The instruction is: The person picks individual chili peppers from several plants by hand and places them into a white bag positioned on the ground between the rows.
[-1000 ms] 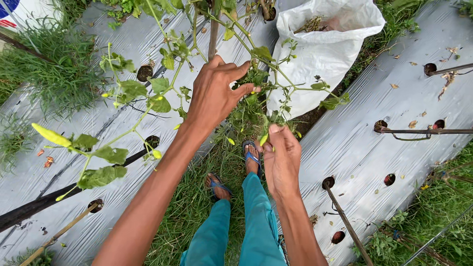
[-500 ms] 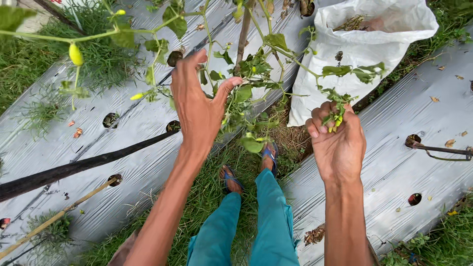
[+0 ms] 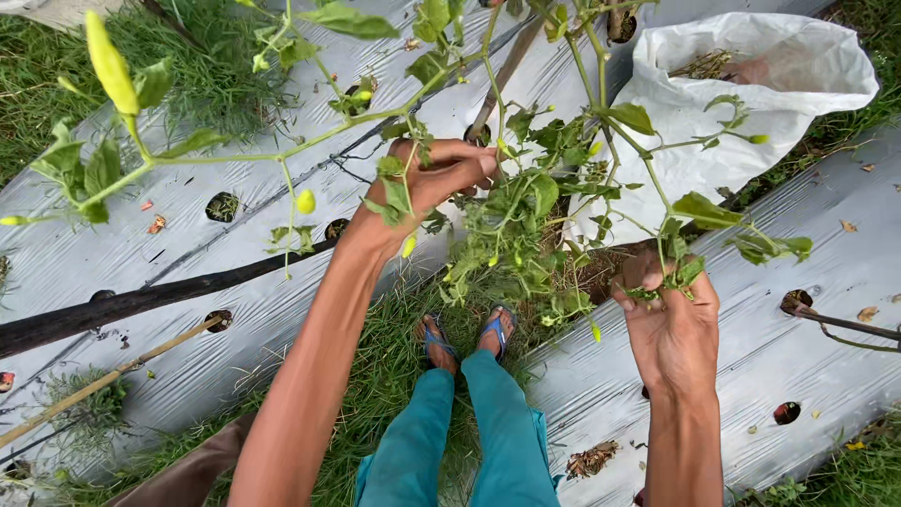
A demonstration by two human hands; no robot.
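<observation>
Head view: white sack (image 3: 694,141) holds dry plant scraps (image 3: 704,64); both hands grasp branches.

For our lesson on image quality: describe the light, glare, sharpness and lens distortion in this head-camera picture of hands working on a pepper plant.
Head view: soft, even daylight with hardly any hard shadows; mild sheen on the silver plastic mulch; the near yellow-green pepper at top left looks slightly soft, while the left hand, right hand and white sack look sharp; the wide lens bends the mulch edges and splays the forearms.
</observation>
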